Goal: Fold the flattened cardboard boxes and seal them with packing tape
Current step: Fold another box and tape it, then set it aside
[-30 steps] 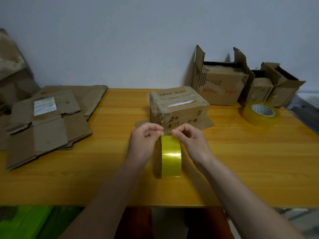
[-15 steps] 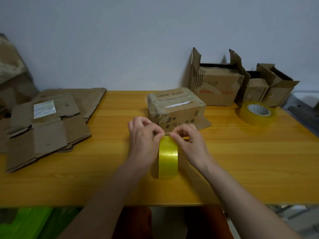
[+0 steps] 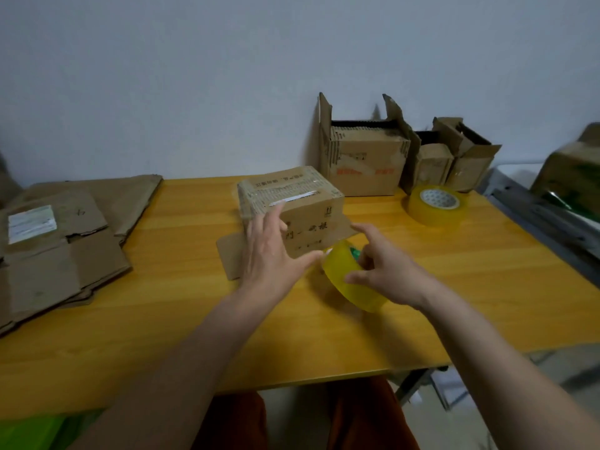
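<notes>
1. Left hand (image 3: 271, 251): fingers straight and spread, reaching at the near-left corner of the taped box (image 3: 292, 209); actual contact not resolvable, frame is blurred.
2. Right hand (image 3: 386, 271): thumb and fingers curled around the yellow tape roll (image 3: 352, 280), which is tilted on the table (image 3: 162, 319) just in front of the box.
3. Box sits mid-table, top taped shut, one flap lying flat at its near-left base.
4. Second tape roll (image 3: 436, 204) lies flat, right of the box, well apart from the hands.
5. Flattened cardboard (image 3: 65, 248) stacked at the left edge.
6. Open-topped boxes (image 3: 367, 157) against the wall (image 3: 194, 76) at the back right.
7. Table is orange-yellow wood grain; wall plain pale.
</notes>
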The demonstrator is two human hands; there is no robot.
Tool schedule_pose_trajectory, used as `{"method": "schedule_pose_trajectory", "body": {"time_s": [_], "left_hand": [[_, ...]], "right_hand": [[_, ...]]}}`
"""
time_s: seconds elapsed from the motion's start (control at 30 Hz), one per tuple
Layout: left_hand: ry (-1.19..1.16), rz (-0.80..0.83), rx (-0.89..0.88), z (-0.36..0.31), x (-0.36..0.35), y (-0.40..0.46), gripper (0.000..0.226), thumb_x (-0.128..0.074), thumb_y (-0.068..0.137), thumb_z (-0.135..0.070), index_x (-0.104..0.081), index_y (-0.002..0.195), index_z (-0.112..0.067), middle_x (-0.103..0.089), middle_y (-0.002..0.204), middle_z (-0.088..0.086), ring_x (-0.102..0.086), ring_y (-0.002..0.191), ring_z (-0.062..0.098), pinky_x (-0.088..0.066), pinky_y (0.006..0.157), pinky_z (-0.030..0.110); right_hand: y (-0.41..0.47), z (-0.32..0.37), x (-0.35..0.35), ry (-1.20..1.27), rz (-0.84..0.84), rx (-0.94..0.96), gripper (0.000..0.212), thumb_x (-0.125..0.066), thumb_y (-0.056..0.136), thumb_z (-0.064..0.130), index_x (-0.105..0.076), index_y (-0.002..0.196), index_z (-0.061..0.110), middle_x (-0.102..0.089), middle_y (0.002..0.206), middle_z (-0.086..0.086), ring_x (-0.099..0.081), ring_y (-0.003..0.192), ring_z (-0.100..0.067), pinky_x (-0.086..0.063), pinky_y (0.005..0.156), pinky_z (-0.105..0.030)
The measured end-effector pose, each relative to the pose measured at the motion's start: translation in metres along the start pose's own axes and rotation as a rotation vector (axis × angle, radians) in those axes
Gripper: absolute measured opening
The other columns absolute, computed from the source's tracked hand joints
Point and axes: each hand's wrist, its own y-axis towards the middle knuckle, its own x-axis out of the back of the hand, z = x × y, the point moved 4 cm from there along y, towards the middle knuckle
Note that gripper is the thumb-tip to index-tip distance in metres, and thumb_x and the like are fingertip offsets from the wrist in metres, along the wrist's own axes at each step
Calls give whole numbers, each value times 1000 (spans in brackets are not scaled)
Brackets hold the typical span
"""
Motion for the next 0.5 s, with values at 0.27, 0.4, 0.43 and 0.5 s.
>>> {"method": "schedule_pose_trajectory", "body": {"time_s": [0.27, 0.4, 0.43, 0.5], "left_hand": [[182, 67, -34, 15, 15, 80, 55, -53, 95, -40, -41, 143, -16, -37, 148, 5, -27, 138, 22, -24, 115, 40], [442, 384, 49, 46, 11, 119, 51, -23, 102, -48, -40, 144, -26, -28, 157, 3, -22, 145, 25, -17, 117, 51], [480, 429, 56, 51, 10, 124, 53, -19, 101, -52, -41, 143, -29, -30, 156, 3, -24, 143, 26, -18, 115, 54], [522, 448, 68, 56, 11, 128, 54, -18, 99, -58, -43, 140, -33, -29, 156, 7, -21, 144, 28, -16, 116, 55]], "right_hand": [[5, -32, -5, -473, 80, -85, 75, -73, 81, 27, -31, 144, 28, -56, 126, -5, -52, 117, -25, -40, 79, -31], [16, -20, -7, -459, -52, -74, 64, -64, 87, 44, -36, 142, 27, -44, 134, 1, -44, 124, -19, -43, 93, -32], [20, -13, -8, -382, -97, -43, 62, -61, 89, 44, -35, 143, 27, -42, 137, 2, -44, 126, -18, -44, 97, -33], [30, 2, -16, -91, -99, 21, 63, -58, 92, 40, -30, 146, 27, -38, 146, 4, -42, 131, -17, -42, 104, -38]]}}
